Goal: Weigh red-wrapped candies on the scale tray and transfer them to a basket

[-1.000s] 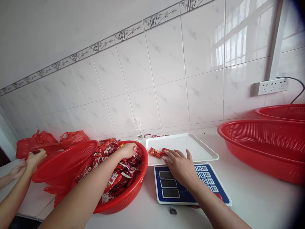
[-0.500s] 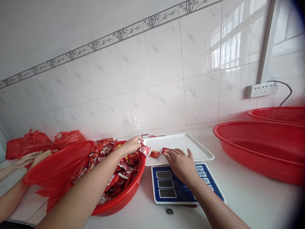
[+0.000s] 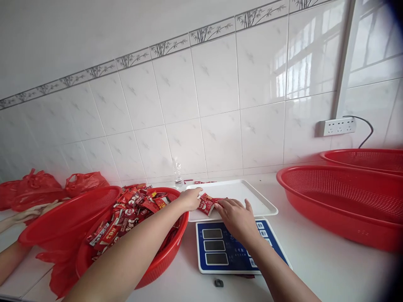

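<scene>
My left hand (image 3: 190, 199) reaches over the near left corner of the white tray (image 3: 253, 193), its closed fingers at the edge of a red printed packet (image 3: 206, 204). Lying open and palm down, my right hand (image 3: 236, 216) has its fingertips by that packet and partly covers other red packets. The tray sits on a digital scale (image 3: 215, 246) with a blue panel, partly hidden by my right forearm. To the left, a red plastic basket (image 3: 168, 266) is heaped with similar packets (image 3: 129, 212), and my left forearm crosses over it.
Two red baskets (image 3: 333, 226) stand at right, near a wall socket strip (image 3: 338, 126). A clear bottle (image 3: 178, 174) is behind the tray. At far left are red plastic bags (image 3: 37, 191), another red basket (image 3: 72, 214) and another person's hands (image 3: 34, 213). A small dark object (image 3: 218, 283) lies before the scale.
My left hand has moved right and slightly down, bringing the packet from the basket's rim to the tray beside my right fingertips. My right hand has barely moved.
</scene>
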The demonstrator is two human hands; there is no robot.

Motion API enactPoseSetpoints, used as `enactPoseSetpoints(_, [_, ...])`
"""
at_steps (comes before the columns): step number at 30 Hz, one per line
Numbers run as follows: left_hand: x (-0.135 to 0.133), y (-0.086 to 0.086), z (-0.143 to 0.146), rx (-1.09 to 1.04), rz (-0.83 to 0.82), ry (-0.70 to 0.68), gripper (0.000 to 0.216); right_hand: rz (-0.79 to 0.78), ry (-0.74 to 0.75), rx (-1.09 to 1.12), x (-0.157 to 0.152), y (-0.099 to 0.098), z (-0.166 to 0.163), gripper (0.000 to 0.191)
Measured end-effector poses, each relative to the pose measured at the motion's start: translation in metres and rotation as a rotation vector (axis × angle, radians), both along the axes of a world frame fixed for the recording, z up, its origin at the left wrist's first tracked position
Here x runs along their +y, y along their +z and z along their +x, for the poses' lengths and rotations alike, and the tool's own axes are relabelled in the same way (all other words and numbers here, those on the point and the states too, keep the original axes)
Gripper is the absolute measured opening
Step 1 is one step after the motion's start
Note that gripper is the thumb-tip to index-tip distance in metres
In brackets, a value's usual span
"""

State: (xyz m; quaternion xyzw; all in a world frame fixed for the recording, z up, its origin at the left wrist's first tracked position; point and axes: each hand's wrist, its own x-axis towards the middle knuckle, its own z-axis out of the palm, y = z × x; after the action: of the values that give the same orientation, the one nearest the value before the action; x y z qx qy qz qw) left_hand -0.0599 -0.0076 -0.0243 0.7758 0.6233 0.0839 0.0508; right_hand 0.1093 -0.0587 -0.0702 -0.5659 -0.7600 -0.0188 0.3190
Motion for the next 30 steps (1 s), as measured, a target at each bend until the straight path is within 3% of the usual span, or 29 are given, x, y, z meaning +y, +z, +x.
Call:
enactPoseSetpoints(5, [0.002,0.005,-0.01,-0.142,0.079,-0.035,0.049,-0.039,-0.063,-0.01,0.002,0.0,0.004,0.043])
enactPoseSetpoints(11, [-0.012,0.023,-0.059,-0.376,0.025,0.183,0.031,-0.018,0.033,0.029,0.001,0.001,0.003,0.043])
enactPoseSetpoints(15, [-0.024,0.02,-0.092,-0.204,-0.138,0.191,0.017,0.047,0.05,0.07,0.003,-0.001,0.001,0.044])
enactPoseSetpoints(19, [-0.034,0.008,-0.093,0.081,-0.33,-0.069,0.037,0.087,0.052,0.087,0.005,-0.004,0.001,0.046])
enactPoseSetpoints(23, [-0.039,-0.006,-0.077,0.232,-0.181,-0.041,0.044,0.112,0.058,0.089,0.007,-0.007,0.0,0.045])
enactPoseSetpoints(26, [-0.036,-0.012,-0.076,0.178,-0.13,-0.001,0.031,0.119,0.061,0.11,0.009,-0.009,0.001,0.044])
enactPoseSetpoints(30, [-0.026,-0.011,-0.093,-0.055,-0.136,0.032,0.025,0.124,0.081,0.133,0.012,-0.011,0.002,0.043])
